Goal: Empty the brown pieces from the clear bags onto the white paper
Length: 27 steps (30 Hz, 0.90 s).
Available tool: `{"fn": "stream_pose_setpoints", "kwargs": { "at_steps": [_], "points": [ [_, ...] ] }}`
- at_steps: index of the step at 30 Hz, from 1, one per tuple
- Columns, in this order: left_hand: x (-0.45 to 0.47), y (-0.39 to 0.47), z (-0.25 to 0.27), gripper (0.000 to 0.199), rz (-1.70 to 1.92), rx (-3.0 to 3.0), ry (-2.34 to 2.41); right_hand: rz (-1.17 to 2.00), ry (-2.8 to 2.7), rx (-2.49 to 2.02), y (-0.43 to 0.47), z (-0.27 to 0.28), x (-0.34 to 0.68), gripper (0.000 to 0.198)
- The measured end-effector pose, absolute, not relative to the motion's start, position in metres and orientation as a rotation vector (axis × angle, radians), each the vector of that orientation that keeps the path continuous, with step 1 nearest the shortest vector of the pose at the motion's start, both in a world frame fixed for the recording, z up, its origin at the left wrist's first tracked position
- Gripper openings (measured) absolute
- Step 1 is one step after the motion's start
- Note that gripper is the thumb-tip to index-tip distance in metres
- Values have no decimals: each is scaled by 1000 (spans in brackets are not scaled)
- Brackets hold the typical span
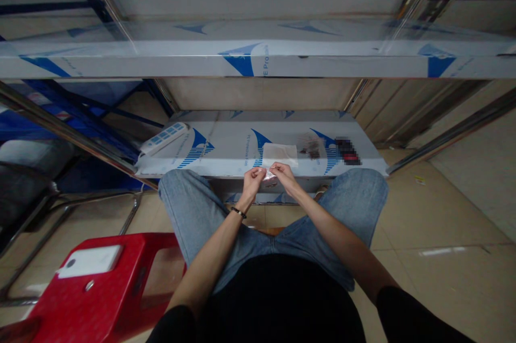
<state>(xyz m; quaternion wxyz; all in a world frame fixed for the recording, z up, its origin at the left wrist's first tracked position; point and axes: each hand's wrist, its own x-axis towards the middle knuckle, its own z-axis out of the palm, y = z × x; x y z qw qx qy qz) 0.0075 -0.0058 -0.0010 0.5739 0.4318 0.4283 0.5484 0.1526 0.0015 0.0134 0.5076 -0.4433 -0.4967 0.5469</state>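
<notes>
Between my knees, just in front of the shelf's near edge, a small clear plastic bag [270,177] is pinched in both hands. My left hand [252,180], with a dark beaded bracelet at the wrist, closes thumb and fingers on the bag's left side. On its right side my right hand [284,177] grips the bag in the same way. Something small and dark shows low in the bag, too small to name. Right behind the hands a whitish flat sheet or packet [281,154] lies on the shelf. To its right are clear bags [313,146] with small brownish things in them.
The low shelf [229,141] is covered in printed protective film. A white power strip [164,138] lies at its left end, a blurred-out dark and red object [349,151] at its right. An upper shelf [169,66] crosses above. A red stool [97,300] bears a white device [92,261].
</notes>
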Motion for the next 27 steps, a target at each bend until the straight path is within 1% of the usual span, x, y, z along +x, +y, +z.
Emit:
{"fn": "stream_pose_setpoints", "kwargs": {
  "at_steps": [8, 12, 18, 21, 24, 27],
  "points": [
    [6, -11, 1, 33, 1255, 972, 945, 1452, -1291, -1072, -6, 20, 152, 44],
    [7, -10, 4, 34, 1218, 913, 903, 1445, -1226, -1073, -5, 21, 152, 42],
    [-4, -7, 5, 28, 1189, 998, 907, 1445, -1236, -1056, -7, 16, 149, 40],
    [-6, -6, 6, 25, 1247, 1019, 966, 1438, -1224, -1096, -5, 15, 151, 43],
    [-5, -4, 8, 27, 1270, 1040, 1085, 1407, -1221, -1180, 0, 16, 156, 45],
    [-4, -2, 9, 28, 1260, 1065, 1116, 1426, -1221, -1203, 6, 18, 161, 43]
  ]
}}
